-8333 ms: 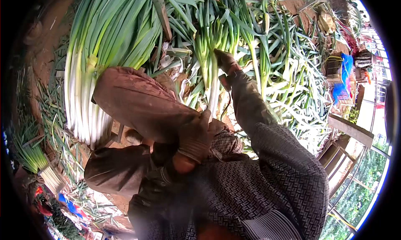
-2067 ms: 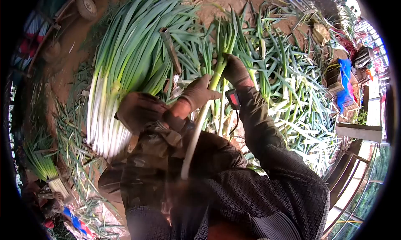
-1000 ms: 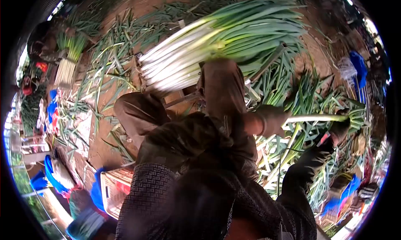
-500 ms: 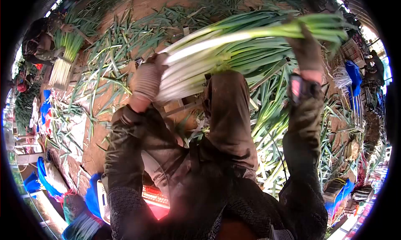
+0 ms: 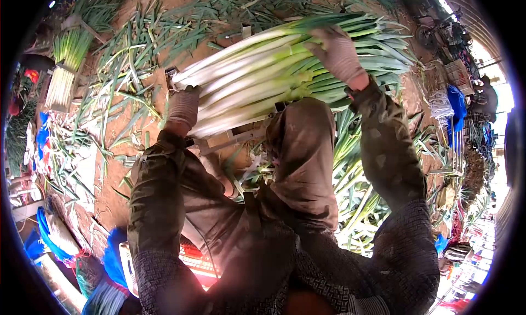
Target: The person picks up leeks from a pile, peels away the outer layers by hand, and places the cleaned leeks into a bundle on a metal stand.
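A wide row of green onions [image 5: 241, 79] lies in front of my knees on a low metal frame [image 5: 235, 139], white ends to the left and green leaves to the right. My left hand [image 5: 184, 108], in a knitted glove, is at the white ends with its fingers curled; what is inside them, if anything, is hidden. My right hand [image 5: 338, 55], also gloved, lies over the top of the row where the stalks turn green. Its fingers are apart and slightly blurred, resting on or just above the leaves.
Loose leaves [image 5: 137, 68] litter the brown ground ahead and to the left. More cut greens [image 5: 353, 189] are heaped beside my right knee. Another onion bundle [image 5: 66, 76] stands at the far left. A red crate [image 5: 197, 263] is under me. Blue sheeting [image 5: 457, 107] hangs at the right.
The onion stalk held up between both hands now lies on the row. My right hand has come left and down from the leaf tips; my left hand has moved slightly down and left.
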A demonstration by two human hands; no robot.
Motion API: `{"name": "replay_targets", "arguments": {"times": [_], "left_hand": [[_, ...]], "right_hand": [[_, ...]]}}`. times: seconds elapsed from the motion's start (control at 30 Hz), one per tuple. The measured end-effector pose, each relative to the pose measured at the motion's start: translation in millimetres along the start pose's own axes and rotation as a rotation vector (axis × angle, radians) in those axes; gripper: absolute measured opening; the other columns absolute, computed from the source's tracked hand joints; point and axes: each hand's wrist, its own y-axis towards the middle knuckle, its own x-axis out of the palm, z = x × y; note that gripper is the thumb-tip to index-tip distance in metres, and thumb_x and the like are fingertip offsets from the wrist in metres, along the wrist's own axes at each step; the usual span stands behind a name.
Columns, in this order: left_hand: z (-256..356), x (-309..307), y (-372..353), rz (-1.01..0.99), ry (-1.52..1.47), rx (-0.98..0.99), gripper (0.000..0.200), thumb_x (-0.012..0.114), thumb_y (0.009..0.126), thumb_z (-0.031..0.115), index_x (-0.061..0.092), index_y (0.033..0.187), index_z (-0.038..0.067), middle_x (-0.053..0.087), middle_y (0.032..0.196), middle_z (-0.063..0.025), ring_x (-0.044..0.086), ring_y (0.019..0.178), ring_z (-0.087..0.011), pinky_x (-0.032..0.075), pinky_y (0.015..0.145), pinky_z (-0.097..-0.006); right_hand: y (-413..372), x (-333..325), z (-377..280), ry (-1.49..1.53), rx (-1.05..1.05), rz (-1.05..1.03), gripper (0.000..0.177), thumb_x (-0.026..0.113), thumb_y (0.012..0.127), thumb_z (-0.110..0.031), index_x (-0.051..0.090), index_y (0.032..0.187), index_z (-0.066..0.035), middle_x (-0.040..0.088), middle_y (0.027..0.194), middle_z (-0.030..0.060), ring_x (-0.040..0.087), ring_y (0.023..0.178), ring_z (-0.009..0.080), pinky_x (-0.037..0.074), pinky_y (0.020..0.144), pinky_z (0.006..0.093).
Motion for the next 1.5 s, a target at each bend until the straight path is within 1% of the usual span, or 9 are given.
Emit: {"name": "replay_targets", "arguments": {"times": [0.27,0.37,0.47,0.5,0.6,1.03,1.13,1.2,1.5], "left_hand": [[-7,26,-2,-0.01,0.07,-0.07,0.026,0.055,0.084,0.006,0.061,0.109,0.008,0.065,0.103,-0.0155,0.067,0.09,-0.0347,0.054,0.075,-0.0435],[15,1,-16,-0.099,0.019,-0.246,0.027,0.057,0.087,0.012,0.062,0.113,0.01,0.063,0.111,-0.0161,0.063,0.101,-0.0356,0.052,0.082,-0.0441],[37,-4,-14,0.259,-0.245,-0.255,0.033,0.059,0.09,0.021,0.059,0.123,0.014,0.059,0.123,-0.0162,0.058,0.112,-0.0352,0.05,0.089,-0.0434],[37,30,1,0.439,-0.692,-0.202,0.04,0.058,0.093,0.032,0.057,0.13,0.018,0.054,0.133,-0.0148,0.052,0.121,-0.035,0.041,0.101,-0.0488],[77,44,2,0.4,-0.46,-0.372,0.045,0.057,0.092,0.046,0.055,0.129,0.021,0.048,0.14,-0.0114,0.035,0.136,-0.0381,0.014,0.111,-0.0631],[53,53,7,0.208,-0.472,-0.392,0.051,0.058,0.09,0.053,0.051,0.124,0.015,0.047,0.141,-0.0101,0.028,0.141,-0.04,0.011,0.108,-0.0696],[80,4,30,0.617,-0.619,-0.262,0.038,0.064,0.088,0.042,0.06,0.112,0.012,0.056,0.122,-0.013,0.045,0.123,-0.0386,0.032,0.102,-0.053],[95,3,37,0.534,-0.643,-0.268,0.021,0.064,0.084,0.025,0.068,0.098,0.01,0.061,0.108,-0.012,0.053,0.104,-0.0352,0.041,0.09,-0.0469],[92,5,36,0.48,-0.585,-0.228,0.027,0.058,0.093,0.032,0.066,0.103,0.008,0.058,0.121,-0.0112,0.052,0.111,-0.0354,0.04,0.092,-0.048]], "right_hand": [[23,69,8,-0.037,-0.023,-0.446,0.032,0.055,0.095,-0.028,0.06,0.126,-0.024,0.059,0.124,0.0051,0.048,0.122,0.0298,0.03,0.11,0.048],[-10,69,8,-0.026,-0.154,-0.179,0.03,0.053,0.096,-0.027,0.061,0.125,-0.024,0.061,0.118,0.0049,0.051,0.113,0.0303,0.034,0.106,0.0465],[-10,78,4,-0.017,-0.13,-0.148,0.028,0.052,0.096,-0.029,0.064,0.12,-0.023,0.061,0.114,0.0044,0.052,0.109,0.0287,0.036,0.102,0.0459],[-3,81,4,-0.019,-0.11,-0.169,0.027,0.052,0.095,-0.029,0.065,0.119,-0.022,0.062,0.113,0.0043,0.052,0.109,0.0281,0.036,0.101,0.0456],[-8,72,-1,-0.01,-0.093,-0.146,0.025,0.054,0.094,-0.028,0.067,0.115,-0.021,0.062,0.111,0.0034,0.051,0.109,0.0272,0.035,0.101,0.044],[-25,70,-25,-0.009,0.064,-0.161,0.026,0.053,0.094,-0.032,0.069,0.111,-0.021,0.063,0.105,0.0059,0.053,0.107,0.0297,0.032,0.105,0.0477],[-26,76,-22,-0.022,0.03,-0.143,0.024,0.058,0.089,-0.03,0.069,0.108,-0.02,0.063,0.104,0.008,0.054,0.106,0.0305,0.036,0.1,0.0495],[-29,84,-15,-0.183,-0.109,-0.021,0.022,0.059,0.082,-0.022,0.066,0.103,-0.018,0.061,0.096,0.0076,0.055,0.099,0.0298,0.039,0.091,0.0487],[-6,-1,98,-0.062,0.047,-0.527,0.054,0.06,0.085,-0.059,0.062,0.116,-0.016,0.065,0.107,0.0107,0.06,0.106,0.0319,0.046,0.089,0.0446]]}}
